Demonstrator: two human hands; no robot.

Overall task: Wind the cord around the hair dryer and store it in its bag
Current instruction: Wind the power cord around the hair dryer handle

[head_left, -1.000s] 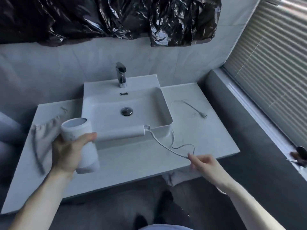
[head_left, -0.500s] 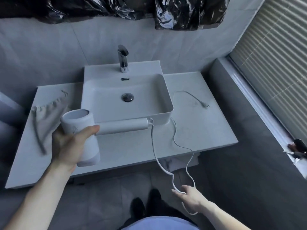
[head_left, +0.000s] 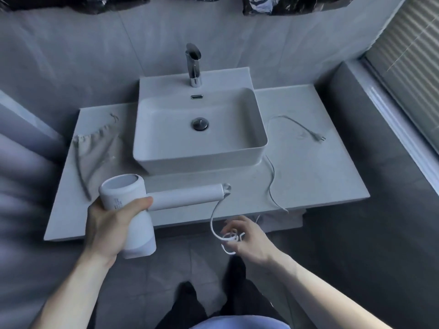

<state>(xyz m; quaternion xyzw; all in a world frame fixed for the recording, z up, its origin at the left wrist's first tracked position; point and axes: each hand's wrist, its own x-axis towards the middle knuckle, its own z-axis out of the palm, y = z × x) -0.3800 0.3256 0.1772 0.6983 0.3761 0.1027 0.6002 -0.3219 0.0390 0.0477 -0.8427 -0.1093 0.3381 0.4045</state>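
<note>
Since half a second ago the right hand (head_left: pixel 247 238) has risen from low near the floor to just in front of the worktop (head_left: pixel 320 176) edge, and the cord (head_left: pixel 272 184) that hung in one long slack line now sits in small white loops at its fingers. Those fingers are curled around the loops, gripping them. From there the cord curves up to the end of the hair dryer (head_left: pixel 133 210) handle; the rest runs over the worktop edge, passes right of the sink (head_left: pixel 199 153), and ends in a two-pin plug (head_left: pixel 318 138) lying flat to the sink's right.

Left hand (head_left: pixel 109 224) grips the hair dryer's barrel, thumb across its side, holding it in the air in front of the sink. The dryer is plain matt white, a short cylinder with an open round mouth turned up and away, small grey print on its side, and a slim straight handle pointing right, parallel to the sink's front wall. A small loop stands at the handle's tip where the cord leaves it.

Its bag (head_left: pixel 92 150), a pale fabric drawstring pouch, lies flat and wrinkled on the worktop left of the sink, its string trailing toward the wall. A chrome tap (head_left: pixel 194 65) stands behind the sink.
</note>
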